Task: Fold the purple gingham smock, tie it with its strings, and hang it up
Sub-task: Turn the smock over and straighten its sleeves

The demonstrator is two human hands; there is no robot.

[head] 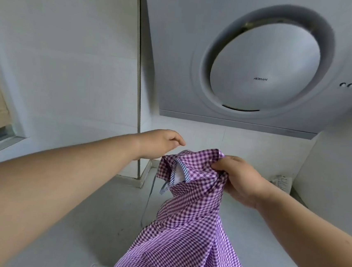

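Bunched in our right hand, the top of the purple gingham smock is gripped with fingers curled into the cloth, and the garment hangs from that one grip down over the pale tabletop, spreading wide toward the bottom edge of the view. Our left hand is just beside the smock's upper edge, fingers loosely bent and angled down behind the fabric; we cannot tell whether it pinches anything. A striped trim shows at a turned-out fold near the top, and a thin string dangles down the smock's left side.

We judge that no folding has been done yet: the cloth is crumpled, not squared. The risk from here is a lopsided fold, since a single bunched hold leaves no straight edge to work from. The loose string could also slip out of sight inside the cloth, leaving nothing to tie with.

Above, a white range hood with a round panel fills the wall, and a crumpled white packet lies in the far right corner. Hidden from us are the left fingertips, the smock's hem and any second string. No hook or rail for hanging is in view.
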